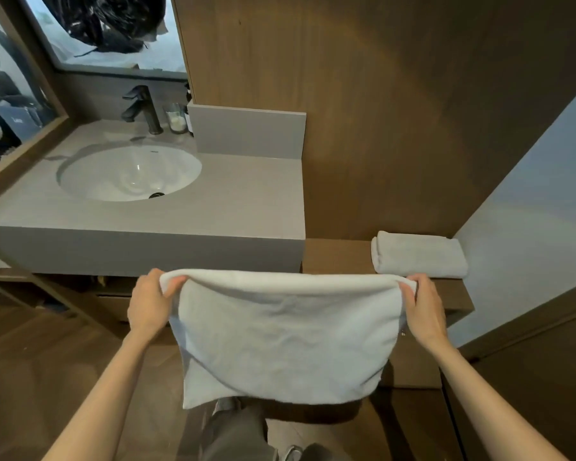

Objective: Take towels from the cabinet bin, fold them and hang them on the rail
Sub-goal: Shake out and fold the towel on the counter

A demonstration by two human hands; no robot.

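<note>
Both forearms are bare along their whole visible length, and no sleeve edge comes into view. The left hand (pixel 150 301) and the right hand (pixel 424 311) are bare as well, fingers included. Lower down the person wears loose, dull grey trousers (pixel 233 434) of soft, creased cloth. A pale shoe (pixel 226 404) shows above them, and a second shoe (pixel 291 452), pale with a darker part, shows beside them.

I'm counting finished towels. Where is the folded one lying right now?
In the head view, the folded towel lies at right on the wooden ledge, right of the sink counter, just beyond the right hand that grips the spread towel.
</note>
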